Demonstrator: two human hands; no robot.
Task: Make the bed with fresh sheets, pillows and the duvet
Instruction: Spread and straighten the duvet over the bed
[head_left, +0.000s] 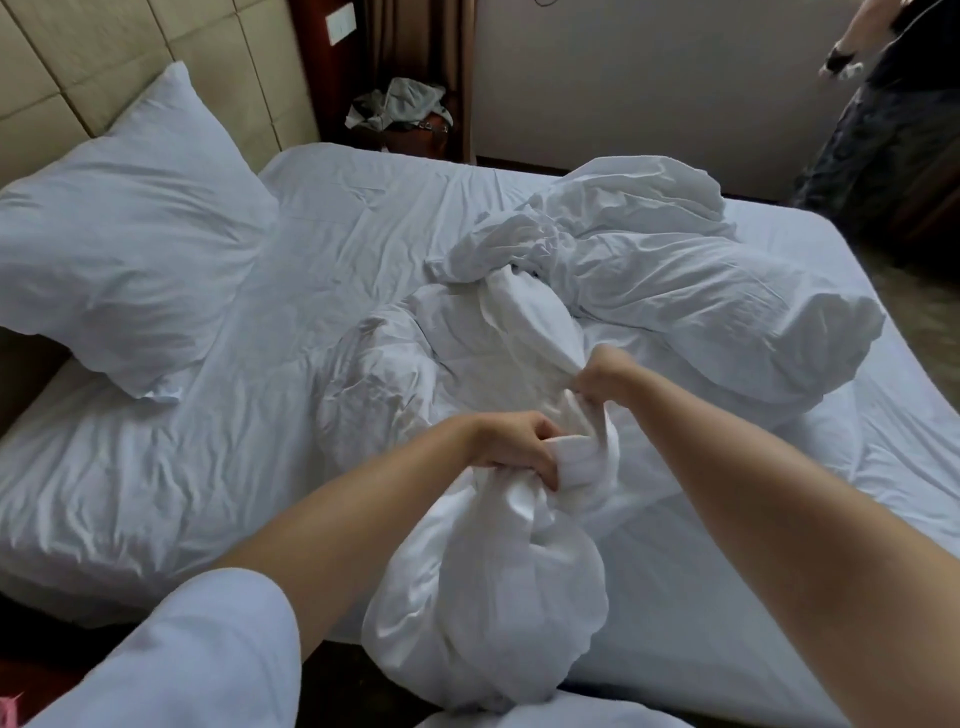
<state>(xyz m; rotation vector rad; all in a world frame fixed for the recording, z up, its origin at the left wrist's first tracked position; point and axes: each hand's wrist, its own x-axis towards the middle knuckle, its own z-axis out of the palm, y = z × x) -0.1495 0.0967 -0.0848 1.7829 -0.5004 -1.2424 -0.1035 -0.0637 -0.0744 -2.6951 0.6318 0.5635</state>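
Note:
A crumpled white duvet (649, 291) lies bunched across the middle and right of the bed, and part of it hangs over the near edge. My left hand (511, 447) grips a gathered fold of the duvet near the bed's front edge. My right hand (605, 376) pinches another fold of the same duvet a little farther in. A white sheet (218, 457) covers the mattress, wrinkled. Two white pillows (124, 228) lean against the padded headboard (171, 47) at the left.
A brown bedside stand with a heap of grey cloth (402, 109) sits behind the bed's far corner. Another person (893, 104) in dark clothes stands at the far right beside the bed. Dark floor shows along the near left edge.

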